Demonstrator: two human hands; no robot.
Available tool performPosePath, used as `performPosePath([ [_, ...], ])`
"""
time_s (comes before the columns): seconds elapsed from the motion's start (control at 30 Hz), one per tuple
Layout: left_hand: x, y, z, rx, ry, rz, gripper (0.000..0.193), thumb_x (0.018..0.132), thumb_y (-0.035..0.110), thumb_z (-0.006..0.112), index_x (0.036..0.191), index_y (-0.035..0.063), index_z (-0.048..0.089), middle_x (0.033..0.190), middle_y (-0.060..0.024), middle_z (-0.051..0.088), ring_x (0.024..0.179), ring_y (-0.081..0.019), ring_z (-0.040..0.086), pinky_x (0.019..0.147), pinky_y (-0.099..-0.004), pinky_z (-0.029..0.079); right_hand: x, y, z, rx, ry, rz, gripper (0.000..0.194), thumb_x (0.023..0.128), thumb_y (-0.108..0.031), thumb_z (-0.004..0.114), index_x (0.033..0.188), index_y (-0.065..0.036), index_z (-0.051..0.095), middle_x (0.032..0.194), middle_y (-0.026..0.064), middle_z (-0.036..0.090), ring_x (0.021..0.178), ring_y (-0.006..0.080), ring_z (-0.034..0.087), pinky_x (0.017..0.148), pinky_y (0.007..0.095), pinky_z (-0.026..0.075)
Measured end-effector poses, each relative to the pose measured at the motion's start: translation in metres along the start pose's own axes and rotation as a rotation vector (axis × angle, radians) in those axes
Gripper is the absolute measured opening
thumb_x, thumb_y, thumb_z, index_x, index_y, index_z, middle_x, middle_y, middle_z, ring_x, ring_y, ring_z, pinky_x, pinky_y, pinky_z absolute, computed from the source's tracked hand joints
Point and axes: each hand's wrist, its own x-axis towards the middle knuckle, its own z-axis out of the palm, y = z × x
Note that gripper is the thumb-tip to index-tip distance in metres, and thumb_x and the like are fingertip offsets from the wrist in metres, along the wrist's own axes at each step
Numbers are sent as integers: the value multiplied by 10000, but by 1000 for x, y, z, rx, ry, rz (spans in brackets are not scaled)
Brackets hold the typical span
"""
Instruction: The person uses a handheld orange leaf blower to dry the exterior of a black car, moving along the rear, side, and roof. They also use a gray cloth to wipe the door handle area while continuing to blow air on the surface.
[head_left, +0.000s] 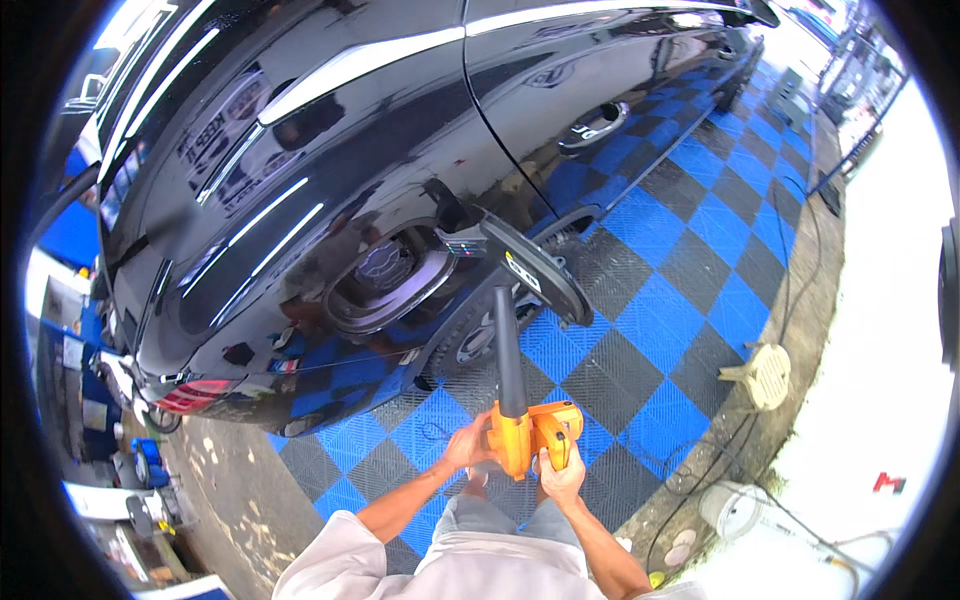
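An orange handheld blower (513, 444) with a long black nozzle (507, 352) is held between my two hands in front of my body. My left hand (470, 442) supports the left side of its housing. The rear handle is in the grip of my right hand (562, 474). The nozzle points away from me, towards the black car's flank (405, 165). Beyond its tip stands the opened charging or fuel port flap (536, 266), swung outward. The port recess (386, 266) lies exposed to the left of it, with a round cover inside.
Blue and black floor tiles (660, 315) run beside the car. A rear wheel (476, 337) sits below the flap. To the right are a small cream plastic stool (769, 377), a white bucket (729, 510) and loose cables. Shelving and equipment stand at the far left.
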Motion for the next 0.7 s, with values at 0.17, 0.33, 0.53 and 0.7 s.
performPosePath([
  [0.17, -33, -8, -24, 20, -139, 79, 1168, 549, 320, 986, 1507, 114, 350, 1300, -188, 661, 1084, -414, 677, 895, -498, 559, -66, -2, 28, -89, 193, -92, 539, 913, -90, 724, 1402, 26, 528, 1118, 166, 713, 983, 237, 703, 869, 358, 546],
  [0.33, -40, 13, -47, 69, -301, 169, 1151, 547, 363, 971, 1496, 76, 385, 1341, -235, 630, 1210, -427, 617, 1000, -492, 519, -110, -16, 33, 79, 347, 186, 353, 916, -108, 712, 1235, 14, 621, 969, 92, 705, 854, 188, 674, 813, 346, 541],
  [0.53, -62, 55, -70, 32, -253, 391, 1163, 502, 389, 991, 1468, 38, 447, 1334, -235, 641, 1231, -402, 618, 1027, -472, 509, -139, -69, 13, 115, 424, 176, 317, 893, -102, 718, 1188, -6, 655, 884, 57, 700, 757, 173, 666, 728, 340, 534],
  [0.7, -101, 88, -97, -72, -183, 416, 1149, 507, 412, 997, 1452, 26, 471, 1347, -212, 644, 1236, -376, 628, 1041, -457, 507, -146, -146, 8, 60, 416, 135, 327, 907, -78, 699, 1222, -8, 650, 889, 55, 693, 681, 105, 623, 647, 275, 508],
])
